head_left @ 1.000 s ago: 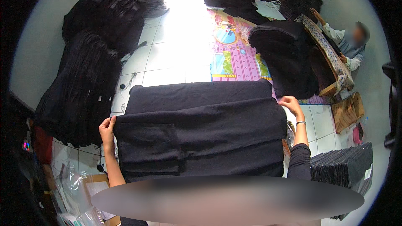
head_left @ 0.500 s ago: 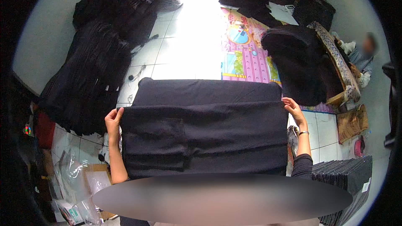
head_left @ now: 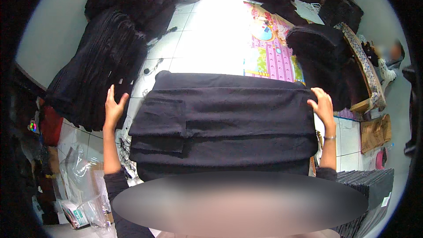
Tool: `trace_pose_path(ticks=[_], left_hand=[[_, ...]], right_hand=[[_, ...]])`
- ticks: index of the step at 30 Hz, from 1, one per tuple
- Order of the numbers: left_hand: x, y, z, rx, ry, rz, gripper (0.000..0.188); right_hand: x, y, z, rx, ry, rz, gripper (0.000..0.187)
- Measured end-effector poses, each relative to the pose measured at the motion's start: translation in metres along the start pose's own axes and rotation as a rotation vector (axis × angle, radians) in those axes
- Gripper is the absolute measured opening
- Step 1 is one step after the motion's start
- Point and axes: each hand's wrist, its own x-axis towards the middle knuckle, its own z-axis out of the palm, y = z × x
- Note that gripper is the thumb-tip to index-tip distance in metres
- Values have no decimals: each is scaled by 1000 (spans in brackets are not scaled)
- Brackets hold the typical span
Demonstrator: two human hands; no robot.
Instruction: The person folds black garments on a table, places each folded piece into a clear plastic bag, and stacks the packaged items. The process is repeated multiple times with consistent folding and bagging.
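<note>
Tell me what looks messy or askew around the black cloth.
Dark stringy scraps litter the white floor tiles near the far left corner of the black cloth, looking stray. The cloth has ripples across it rather than lying flat.

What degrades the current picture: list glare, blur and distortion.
Head view: glare washes out the floor at top centre; head view: the black cloth is dark, yet its folds show; head view: a smooth blur covers bottom centre, while the left hand and right hand look fairly crisp; head view: fisheye edges bend toward a black rim.
</note>
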Motion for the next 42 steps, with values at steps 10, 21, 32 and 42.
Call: trace_pose_path(ticks=[10,21,32,42], left_hand=[[-122,59,2,24,-408,605,61],[-121,38,13,-157,-413,500,64],[-96,89,9,-77,-417,188,26],[-75,290,154,-154,-536,1083,65]], right_hand=[[-107,-59,11,-1,-12,-163,61],[-117,-111,1,243,-333,-98,104],[-59,-158,-17,-39,-427,-789,144],[-26,-164,13,96,-644,-1145,155]])
